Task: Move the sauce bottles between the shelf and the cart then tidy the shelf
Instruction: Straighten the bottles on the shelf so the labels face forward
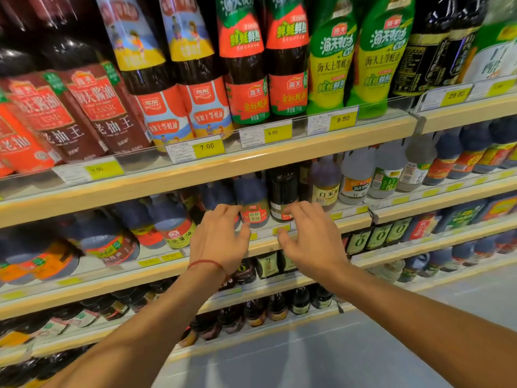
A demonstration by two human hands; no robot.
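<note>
Bottles of dark sauce crowd the shelf beyond left hand, right hand.

My shelf runs in pale wood-edged tiers with yellow price tags along the lips; every tier is packed with upright sauce bottles; at twelve o'clock of my view stand the tall red-labelled bottles; at one o'clock, the green squeeze bottles; one tier down, the squat dark bottle with a red label stands at the front edge, at one o'clock from my left hand; just beside it, at its three o'clock, is the black bottle, at eleven o'clock from my right hand; the pale bottles follow toward two o'clock.
</note>
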